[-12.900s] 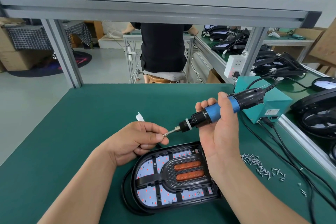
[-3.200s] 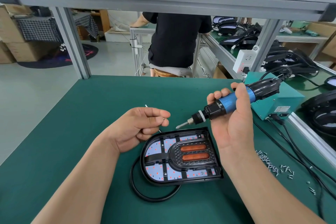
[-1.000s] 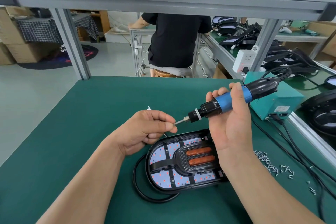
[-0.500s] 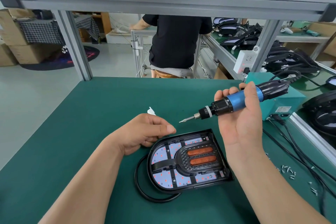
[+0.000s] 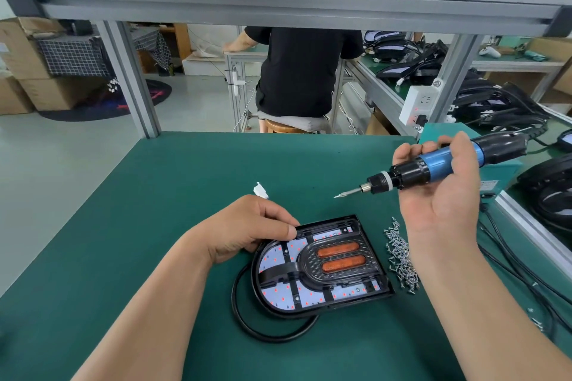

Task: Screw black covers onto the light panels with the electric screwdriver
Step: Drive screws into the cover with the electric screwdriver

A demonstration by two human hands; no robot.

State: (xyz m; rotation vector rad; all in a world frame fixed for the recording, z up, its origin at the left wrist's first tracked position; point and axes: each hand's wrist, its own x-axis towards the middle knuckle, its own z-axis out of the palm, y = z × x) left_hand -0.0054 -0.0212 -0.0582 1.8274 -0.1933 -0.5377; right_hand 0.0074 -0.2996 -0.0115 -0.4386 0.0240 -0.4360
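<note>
A black D-shaped light panel [image 5: 278,260] with white LED boards lies on the green bench mat [image 5: 154,241]. A black cover [image 5: 301,267] with two orange lenses sits on its middle. My left hand [image 5: 247,226] holds the panel's upper left edge, thumb on the rim and fingers curled behind it. My right hand [image 5: 439,195] grips the blue and black electric screwdriver [image 5: 408,172] in the air to the upper right of the panel. Its bit points left and touches nothing. I cannot see a screw on the bit.
A pile of small screws [image 5: 400,257] lies right of the panel. The panel's black cable [image 5: 247,318] loops out at its lower left. A white connector [image 5: 261,189] sits behind my left hand. A teal power box [image 5: 501,170] and cords occupy the right edge.
My left hand left the screwdriver bit and dropped onto the panel's upper left edge. My right hand carried the screwdriver away to the right and slightly up.
</note>
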